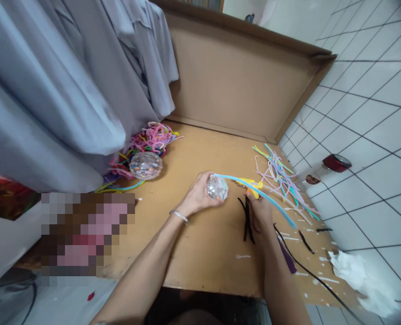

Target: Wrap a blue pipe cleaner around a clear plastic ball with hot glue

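One brown desk (207, 253) carries the work; a cardboard panel (234, 81) stands along its far edge, probably as a screen. Toward the far left corner we see a tangled pile of chenille stems (153, 139); near the right edge lies a looser pastel spread of stems (279, 174), presumably kept within reach. A faceted sphere (146, 165) sits at the pile's near side, which may stop it rolling. Our right hand (263, 210) is closed around a yellow glue gun (246, 182), nozzle leftward; we cannot tell whether its trigger is pressed. Near the desk's middle, our left hand (200, 194) curls partway around a clear ball (217, 188), likely to steady it. One blue chenille stem (271, 199) arcs from the ball's top toward the right edge, crossing our view of the glue gun.
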### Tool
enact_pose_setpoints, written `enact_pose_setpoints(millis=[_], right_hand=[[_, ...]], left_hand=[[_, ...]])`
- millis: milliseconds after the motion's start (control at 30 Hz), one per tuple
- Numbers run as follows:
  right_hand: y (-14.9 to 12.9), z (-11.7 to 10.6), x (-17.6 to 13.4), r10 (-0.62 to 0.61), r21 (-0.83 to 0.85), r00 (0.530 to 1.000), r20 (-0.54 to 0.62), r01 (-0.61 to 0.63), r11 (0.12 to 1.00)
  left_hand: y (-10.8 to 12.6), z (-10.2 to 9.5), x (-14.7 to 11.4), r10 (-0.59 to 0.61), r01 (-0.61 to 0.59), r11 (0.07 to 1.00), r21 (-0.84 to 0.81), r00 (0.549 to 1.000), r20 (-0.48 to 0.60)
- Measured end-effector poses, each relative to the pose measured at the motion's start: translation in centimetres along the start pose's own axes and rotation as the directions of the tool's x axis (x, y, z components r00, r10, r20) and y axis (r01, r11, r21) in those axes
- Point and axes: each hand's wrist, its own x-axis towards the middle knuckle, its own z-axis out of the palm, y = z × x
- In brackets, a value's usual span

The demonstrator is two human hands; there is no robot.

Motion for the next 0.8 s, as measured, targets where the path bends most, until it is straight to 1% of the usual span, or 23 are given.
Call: enact_pose_setpoints(millis=[33, 67, 167, 200, 300, 333, 400, 433, 467, 500, 567, 667, 767, 800], right_hand=[[0.1, 0.2, 0.0, -0.011, -0.016, 1.000, 0.000, 0.011, 1.000], [0.2, 0.4, 0.1, -0.016, -0.067, 1.000, 0.000, 0.016, 0.998], [0.6, 0.7, 0.4, -0.061, -0.268, 0.998, -0.009, 0.056, 0.962], [0.8, 0.7, 0.4, -0.076, -0.311, 0.997, -0.003, 0.072, 0.948], [0.9, 0.6, 0.5, -0.108, -0.350, 0.994, -0.009, 0.099, 0.931], [0.7, 0.5, 0.4, -0.138, -0.334, 0.990, -0.023, 0.123, 0.935], [0.0, 0.3, -0.1, -0.258, -0.204, 0.965, -0.048, 0.243, 0.948], [-0.6, 0.2, -0.4, -0.339, -0.092, 0.939, -0.063, 0.333, 0.938], [-1.2, 0.1, -0.8, -0.421, 0.034, 0.904, -0.071, 0.424, 0.905], [-1.9, -0.1, -1.2, -0.483, 0.134, 0.872, -0.075, 0.489, 0.862], [-3.4, -0.4, -2.2, -0.540, 0.217, 0.840, -0.060, 0.539, 0.814], [-5.2, -0.9, -3.4, -0.570, 0.298, 0.819, -0.069, 0.562, 0.771], [-6.1, -1.3, -3.9, -0.619, 0.336, 0.778, -0.107, 0.615, 0.714], [-6.2, -1.4, -3.9, -0.622, 0.341, 0.774, -0.120, 0.620, 0.706]], left_hand=[[0.0, 0.1, 0.0, -0.001, 0.001, 1.000, -0.004, 1.000, 0.011], [-0.1, 0.1, 0.0, -0.002, 0.003, 1.000, -0.006, 1.000, 0.025], [-0.1, 0.5, -0.1, -0.003, 0.003, 1.000, -0.001, 0.997, 0.075], [-0.1, 0.6, -0.1, -0.002, 0.002, 1.000, 0.001, 0.996, 0.087], [0.1, 0.8, -0.3, -0.008, 0.008, 1.000, 0.001, 0.995, 0.102], [0.2, 0.8, -0.3, -0.014, 0.014, 1.000, 0.002, 0.995, 0.104], [0.3, 0.9, -0.3, -0.024, 0.023, 1.000, 0.006, 0.994, 0.108], [0.3, 0.9, -0.4, -0.024, 0.023, 1.000, 0.008, 0.993, 0.112], [0.2, 0.9, -0.4, -0.022, 0.021, 1.000, 0.011, 0.993, 0.116], [0.2, 0.9, -0.4, -0.018, 0.017, 1.000, 0.013, 0.993, 0.119], [0.1, 1.0, -0.4, 0.000, -0.003, 1.000, 0.017, 0.992, 0.125], [0.1, 1.3, -0.6, 0.043, -0.048, 0.998, 0.033, 0.991, 0.125], [0.6, 1.4, -0.8, 0.068, -0.074, 0.996, 0.039, 0.989, 0.128], [0.8, 1.4, -0.8, 0.066, -0.072, 0.997, 0.034, 0.989, 0.134]])
